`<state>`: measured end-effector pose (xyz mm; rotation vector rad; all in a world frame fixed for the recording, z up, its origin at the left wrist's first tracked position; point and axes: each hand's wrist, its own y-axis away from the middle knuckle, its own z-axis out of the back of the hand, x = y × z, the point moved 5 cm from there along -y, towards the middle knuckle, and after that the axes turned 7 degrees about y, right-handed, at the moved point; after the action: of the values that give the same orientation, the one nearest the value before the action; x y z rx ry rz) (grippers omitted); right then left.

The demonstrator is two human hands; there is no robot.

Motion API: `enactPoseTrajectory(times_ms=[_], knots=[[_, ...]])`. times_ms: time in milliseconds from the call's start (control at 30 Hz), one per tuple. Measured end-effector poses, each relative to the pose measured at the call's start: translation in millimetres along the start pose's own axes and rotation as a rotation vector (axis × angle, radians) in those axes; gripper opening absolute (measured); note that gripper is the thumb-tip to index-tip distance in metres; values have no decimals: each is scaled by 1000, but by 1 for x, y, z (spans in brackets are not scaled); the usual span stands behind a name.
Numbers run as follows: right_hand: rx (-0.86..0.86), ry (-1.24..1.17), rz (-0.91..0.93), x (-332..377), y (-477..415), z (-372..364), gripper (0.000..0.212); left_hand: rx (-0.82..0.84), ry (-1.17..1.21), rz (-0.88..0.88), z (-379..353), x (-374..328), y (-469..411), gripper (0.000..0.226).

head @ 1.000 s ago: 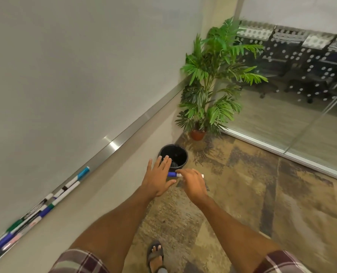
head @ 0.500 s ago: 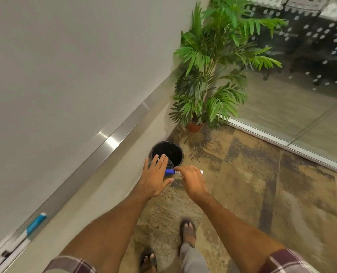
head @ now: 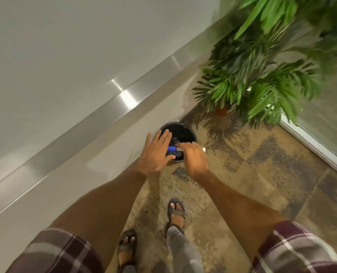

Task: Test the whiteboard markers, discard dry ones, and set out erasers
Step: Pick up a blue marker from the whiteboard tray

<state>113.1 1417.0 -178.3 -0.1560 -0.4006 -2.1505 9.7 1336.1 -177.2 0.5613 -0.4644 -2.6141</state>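
Blue-capped marker sits over the mouth of the black bin, long axis running left-right, cap end toward the left. My right hand grips the barrel, fingers curled over it, white tail poking out past the knuckles. Left hand is flat, fingers straight, holding nothing, just beside the cap; contact unclear. Right hand owns the marker, so the drop looks like its call, with the bin directly below. Potted plant stands beyond.

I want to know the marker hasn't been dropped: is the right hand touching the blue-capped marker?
Touching. The head view shows the right hand with its fingers curled over the marker, holding it above the bin.
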Motion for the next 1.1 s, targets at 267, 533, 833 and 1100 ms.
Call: enactPoseTrajectory(times_ms=[267,533,833,1100], knots=[[12,-76,59,-45,-82,-63,44,-49,81,78,-57,26,-71,80],[150,-234,-78,-72,-117,-97,45,-43,169,144,-79,39,-94,83],[146,-268,-51,-64,-89,-64,41,-32,166,181,-73,35,-73,79],[0,19,171,-27,-48,-13,38,-82,106,209,-27,13,-27,77]])
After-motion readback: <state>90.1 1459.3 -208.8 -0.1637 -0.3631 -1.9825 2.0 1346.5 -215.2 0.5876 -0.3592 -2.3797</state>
